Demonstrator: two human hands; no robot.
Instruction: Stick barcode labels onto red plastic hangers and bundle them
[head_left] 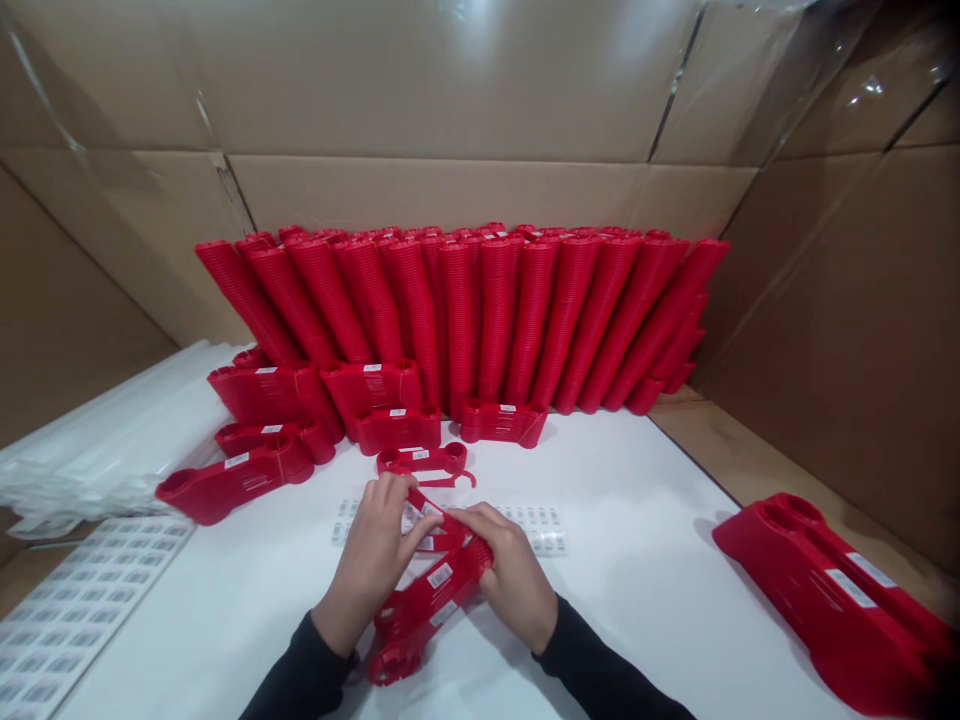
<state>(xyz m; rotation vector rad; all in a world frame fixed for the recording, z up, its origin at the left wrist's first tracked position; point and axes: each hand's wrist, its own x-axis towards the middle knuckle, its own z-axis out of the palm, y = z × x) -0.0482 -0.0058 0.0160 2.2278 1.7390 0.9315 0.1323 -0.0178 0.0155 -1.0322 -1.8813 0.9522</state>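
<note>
At the front middle of the white table, my left hand [376, 545] is closed on a thin red plastic piece [425, 505] with a white label, pinching its upper end. My right hand [512, 565] is closed around the upper right end of a small stack of red pieces [433, 592] with barcode labels; its thumb reaches toward the thin piece. The stack lies tilted, its lower end near my left wrist. Beneath and behind both hands lies a sheet of small labels [545, 527]. Just beyond them are a labelled red piece [424, 459] and a thin hooked red part.
Tall leaning stacks of red pieces [496, 320] line the back before a cardboard wall [450, 110]. Banded red bundles [244, 474] stand at left, near plastic bags [127, 430] and a large label sheet [90, 600]. More red bundles [832, 600] sit at right.
</note>
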